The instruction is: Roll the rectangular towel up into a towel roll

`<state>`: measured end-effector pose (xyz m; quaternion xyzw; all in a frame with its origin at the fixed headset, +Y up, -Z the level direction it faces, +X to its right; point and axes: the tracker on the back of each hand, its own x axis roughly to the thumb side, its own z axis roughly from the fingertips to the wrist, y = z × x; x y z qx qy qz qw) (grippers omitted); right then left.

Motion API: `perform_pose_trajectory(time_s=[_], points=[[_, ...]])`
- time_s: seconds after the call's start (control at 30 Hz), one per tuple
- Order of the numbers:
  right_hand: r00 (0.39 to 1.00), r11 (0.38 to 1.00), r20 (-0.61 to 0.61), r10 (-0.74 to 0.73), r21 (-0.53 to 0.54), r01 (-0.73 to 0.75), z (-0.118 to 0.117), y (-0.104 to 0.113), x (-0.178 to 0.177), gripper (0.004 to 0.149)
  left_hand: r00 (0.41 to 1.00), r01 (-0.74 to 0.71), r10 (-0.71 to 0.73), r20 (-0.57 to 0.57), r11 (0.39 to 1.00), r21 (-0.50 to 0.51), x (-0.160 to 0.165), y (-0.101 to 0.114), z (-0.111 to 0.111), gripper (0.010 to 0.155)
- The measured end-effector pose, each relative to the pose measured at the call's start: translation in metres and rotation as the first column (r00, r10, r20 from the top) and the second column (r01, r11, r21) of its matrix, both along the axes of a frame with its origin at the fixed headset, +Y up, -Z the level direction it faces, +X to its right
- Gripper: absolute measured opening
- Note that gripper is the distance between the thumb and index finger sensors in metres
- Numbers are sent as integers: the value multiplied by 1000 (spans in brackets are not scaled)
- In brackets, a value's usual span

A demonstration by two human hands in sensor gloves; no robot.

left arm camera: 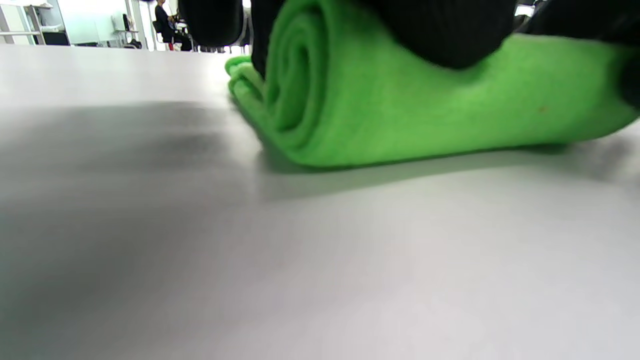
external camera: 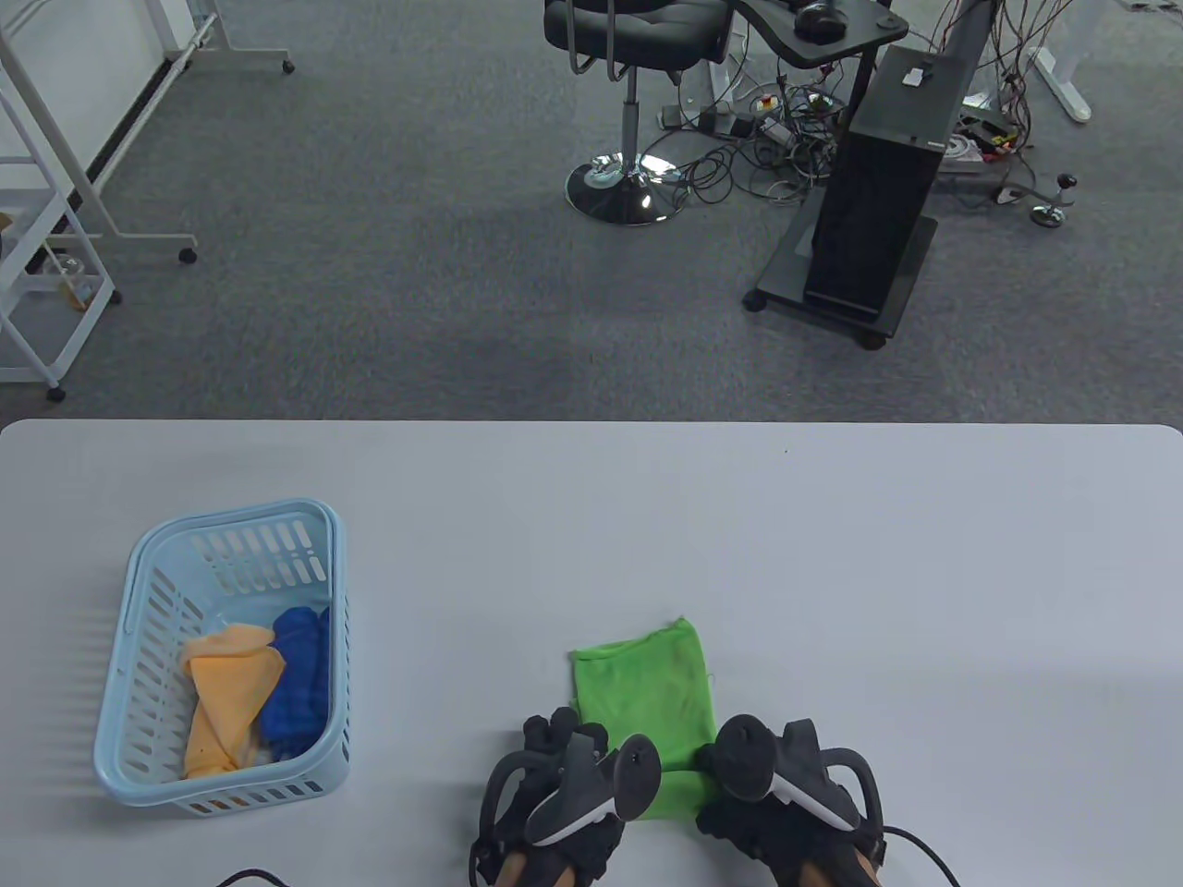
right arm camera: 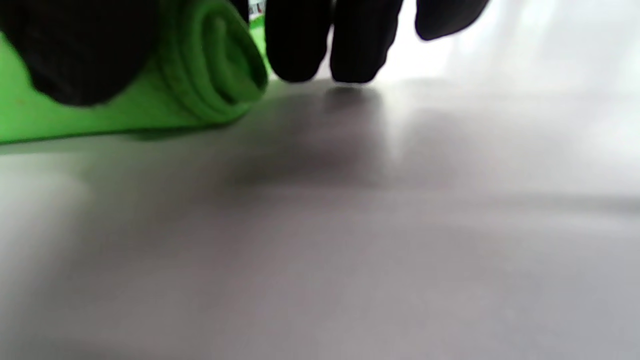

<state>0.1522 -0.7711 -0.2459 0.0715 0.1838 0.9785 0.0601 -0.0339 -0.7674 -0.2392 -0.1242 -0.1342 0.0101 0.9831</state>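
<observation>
A bright green towel (external camera: 647,702) lies on the grey table near its front edge. Its near end is rolled into a tight roll; the far part still lies flat. My left hand (external camera: 564,785) presses on the roll's left end, and my right hand (external camera: 786,785) on its right end. The left wrist view shows the roll's spiral end (left arm camera: 295,85) with gloved fingers (left arm camera: 450,35) on top. The right wrist view shows the other spiral end (right arm camera: 220,65) under my thumb (right arm camera: 75,55), with other fingers (right arm camera: 325,45) touching the table beside it.
A light blue plastic basket (external camera: 139,776) stands at the left of the table, holding an orange cloth (external camera: 226,693) and a blue cloth (external camera: 298,684). Beyond the table's far edge are carpet, an office chair (external camera: 628,55) and a black stand (external camera: 878,212).
</observation>
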Motion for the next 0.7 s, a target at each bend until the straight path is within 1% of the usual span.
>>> perform_pose_trajectory(time_s=[0.1, 0.2, 0.23, 0.3, 0.33, 0.4, 0.47, 0.5, 0.53, 0.57, 0.63, 0.7], points=[[1000, 1000, 10, -12, 1, 12, -2, 0, 0, 71, 999, -24, 23, 26, 999, 35, 1, 3, 0, 50], [999, 999, 21, -26, 19, 26, -4, 0, 1, 67, 997, 46, -49, 65, 998, 46, 4, 4, 1, 49], [999, 999, 22, -28, 19, 27, -4, 0, 1, 66, 995, 56, -58, 79, 998, 34, 4, 4, 2, 51], [999, 999, 26, -26, 22, 26, -4, 0, 1, 65, 994, 46, -46, 94, 999, 10, 2, 5, 2, 64], [999, 999, 28, -31, 23, 30, -4, 1, 1, 64, 994, 53, -53, 92, 999, -2, 2, 4, 2, 68], [999, 999, 30, -36, 24, 35, -4, 1, 1, 64, 988, 113, -112, 105, 994, -2, 3, 0, 1, 71], [999, 998, 22, -40, 42, 39, -4, 1, 1, 64, 988, 117, -116, 106, 993, -2, 4, -2, 0, 68], [999, 994, 9, -47, 101, 46, -3, 4, 1, 65, 991, 82, -82, 102, 997, -1, 6, -3, -1, 65], [999, 990, -2, -53, 134, 52, -3, 5, 0, 66, 993, 77, -77, 94, 997, -1, 7, -4, -1, 62], [998, 989, -9, -57, 137, 58, -2, 7, 0, 67, 992, 86, -85, 94, 996, -4, 7, -3, -1, 61], [994, 976, -32, -103, 187, 107, 0, 10, -2, 71, 991, 95, -95, 97, 995, 9, 8, -3, -1, 59], [989, 970, -75, -127, 197, 139, -1, 12, -3, 69, 993, 83, -84, 89, 997, 4, 6, -4, -2, 58]])
